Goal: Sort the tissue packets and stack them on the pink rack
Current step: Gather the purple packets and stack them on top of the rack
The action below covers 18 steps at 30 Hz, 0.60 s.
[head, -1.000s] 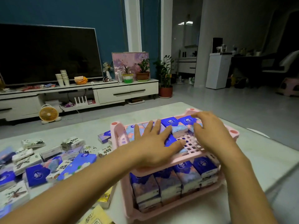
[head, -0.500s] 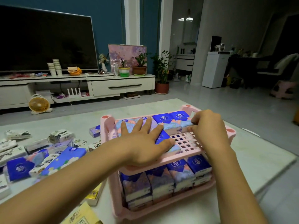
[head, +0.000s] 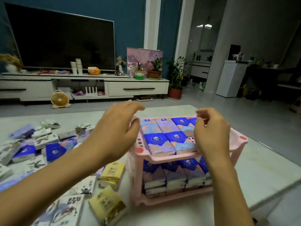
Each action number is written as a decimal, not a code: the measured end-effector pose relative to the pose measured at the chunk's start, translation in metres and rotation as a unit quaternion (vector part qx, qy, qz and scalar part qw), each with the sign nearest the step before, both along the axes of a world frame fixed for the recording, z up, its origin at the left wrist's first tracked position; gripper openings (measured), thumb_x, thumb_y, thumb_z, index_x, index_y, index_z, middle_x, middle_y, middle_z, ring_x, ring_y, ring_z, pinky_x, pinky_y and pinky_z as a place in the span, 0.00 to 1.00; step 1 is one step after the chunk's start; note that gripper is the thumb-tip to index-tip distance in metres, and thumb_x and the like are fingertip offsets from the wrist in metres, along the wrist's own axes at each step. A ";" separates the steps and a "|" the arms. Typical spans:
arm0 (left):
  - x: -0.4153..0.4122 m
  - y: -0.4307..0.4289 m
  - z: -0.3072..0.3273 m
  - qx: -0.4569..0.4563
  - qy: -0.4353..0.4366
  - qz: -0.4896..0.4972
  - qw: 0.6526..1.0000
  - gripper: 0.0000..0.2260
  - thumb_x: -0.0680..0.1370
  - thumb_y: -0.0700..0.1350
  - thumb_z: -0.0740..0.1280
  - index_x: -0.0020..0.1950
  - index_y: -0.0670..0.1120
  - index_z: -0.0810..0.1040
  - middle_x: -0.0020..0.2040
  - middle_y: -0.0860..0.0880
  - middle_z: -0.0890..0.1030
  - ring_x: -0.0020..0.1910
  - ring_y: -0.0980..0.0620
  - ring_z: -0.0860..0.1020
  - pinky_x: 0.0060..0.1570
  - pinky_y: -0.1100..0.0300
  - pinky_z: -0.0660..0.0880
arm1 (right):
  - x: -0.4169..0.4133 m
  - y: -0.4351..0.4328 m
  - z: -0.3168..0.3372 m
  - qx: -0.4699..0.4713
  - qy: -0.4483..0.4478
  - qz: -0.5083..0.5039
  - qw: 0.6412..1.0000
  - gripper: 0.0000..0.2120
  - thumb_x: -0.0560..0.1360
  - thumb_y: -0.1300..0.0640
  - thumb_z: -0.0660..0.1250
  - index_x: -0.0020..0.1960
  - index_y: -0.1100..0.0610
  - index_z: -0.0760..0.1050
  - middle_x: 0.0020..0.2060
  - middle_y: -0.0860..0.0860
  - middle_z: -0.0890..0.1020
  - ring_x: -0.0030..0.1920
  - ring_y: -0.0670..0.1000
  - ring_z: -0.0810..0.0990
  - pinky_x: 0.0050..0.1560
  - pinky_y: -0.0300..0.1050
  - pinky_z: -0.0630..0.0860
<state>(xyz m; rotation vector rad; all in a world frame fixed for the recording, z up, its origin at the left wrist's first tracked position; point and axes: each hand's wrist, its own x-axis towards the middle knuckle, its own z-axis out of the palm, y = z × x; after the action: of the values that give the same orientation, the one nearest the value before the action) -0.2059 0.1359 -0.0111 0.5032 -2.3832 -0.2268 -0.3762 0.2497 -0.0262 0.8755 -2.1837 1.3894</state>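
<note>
- Pink rack [head: 239,141]: moulded plastic with two tiers, a slotted top shelf and round post sockets at the corners. It stands on the pale, smooth counter [head: 254,170].
- Top-shelf packets [head: 177,141]: soft rectangular film-wrapped tissue packets, glossy blue and lilac. They lie flat in two rows, edges touching, with their long axes running away from the viewer.
- Lower-shelf packets [head: 172,175]: the same kind, stacked in side-by-side piles with their short ends toward the viewer.
- Left hand [head: 114,128]: it hovers over the left end of the rack, fingers [head: 135,124] loosely curled and holding nothing. The packets lie just to the right of the fingertips.
- Right hand [head: 211,134]: it is raised over the right end of the top shelf, with the fingers curled toward the thumb. Whether they pinch a packet cannot be told.
- Loose packets [head: 53,150]: blue, white-printed and yellow [head: 112,173], scattered at mixed angles on the counter left of the rack.
</note>
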 end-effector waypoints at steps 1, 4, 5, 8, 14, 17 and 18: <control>0.025 -0.005 -0.002 0.016 0.043 0.011 0.999 0.19 0.75 0.50 0.52 0.64 0.50 0.71 0.63 0.55 0.71 0.62 0.57 0.67 0.61 0.60 0.62 | 0.020 -0.004 0.005 -0.023 0.001 0.060 0.998 0.11 0.76 0.65 0.59 0.54 0.57 0.77 0.49 0.53 0.81 0.50 0.51 0.78 0.47 0.35 0.71; 0.085 -0.031 -0.023 0.050 0.041 0.075 0.995 0.13 0.74 0.48 0.56 0.54 0.49 0.76 0.54 0.54 0.74 0.54 0.56 0.71 0.51 0.69 0.61 | 0.087 -0.013 0.021 -0.045 -0.020 0.287 0.957 0.10 0.77 0.64 0.60 0.49 0.51 0.77 0.42 0.44 0.81 0.44 0.43 0.79 0.43 0.29 0.74; 0.098 -0.040 -0.032 0.063 0.016 0.095 0.993 0.10 0.76 0.46 0.59 0.53 0.48 0.77 0.54 0.53 0.75 0.53 0.56 0.71 0.48 0.71 0.61 | 0.105 -0.015 0.023 -0.036 -0.029 0.358 0.933 0.11 0.76 0.64 0.60 0.47 0.50 0.77 0.40 0.43 0.81 0.43 0.42 0.80 0.44 0.32 0.76; 0.137 -0.064 -0.057 0.120 -0.054 0.150 0.980 0.09 0.77 0.38 0.62 0.56 0.46 0.77 0.56 0.50 0.75 0.52 0.56 0.69 0.43 0.70 0.60 | 0.145 -0.041 0.009 0.035 -0.078 0.488 0.868 0.15 0.75 0.69 0.58 0.45 0.51 0.77 0.39 0.46 0.82 0.40 0.42 0.79 0.44 0.35 0.76; 0.177 -0.087 -0.094 0.191 -0.161 0.196 0.948 0.12 0.78 0.41 0.60 0.59 0.50 0.75 0.61 0.50 0.75 0.59 0.52 0.72 0.56 0.61 0.67 | 0.159 -0.085 -0.079 0.224 -0.051 0.392 0.891 0.17 0.72 0.71 0.57 0.54 0.57 0.77 0.50 0.51 0.80 0.53 0.49 0.76 0.52 0.38 0.70; 0.177 -0.090 -0.107 0.173 -0.193 0.190 0.947 0.13 0.78 0.41 0.59 0.61 0.48 0.74 0.63 0.49 0.74 0.61 0.51 0.71 0.58 0.62 0.66 | 0.149 -0.099 -0.096 0.280 -0.002 0.312 0.908 0.13 0.71 0.67 0.58 0.50 0.55 0.75 0.50 0.54 0.78 0.54 0.56 0.74 0.53 0.49 0.71; 0.175 -0.092 -0.111 0.153 -0.210 0.181 0.948 0.14 0.78 0.42 0.59 0.63 0.47 0.73 0.65 0.48 0.73 0.63 0.51 0.69 0.61 0.62 0.64 | 0.149 -0.104 -0.096 0.294 0.001 0.295 0.909 0.11 0.70 0.65 0.58 0.48 0.55 0.74 0.48 0.54 0.77 0.52 0.56 0.74 0.52 0.51 0.71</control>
<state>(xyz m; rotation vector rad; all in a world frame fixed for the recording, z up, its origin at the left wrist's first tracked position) -0.0312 0.0444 -0.1223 1.2291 -2.6116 -0.3512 -0.2272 0.1460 -0.1227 1.8738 -2.4891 0.9177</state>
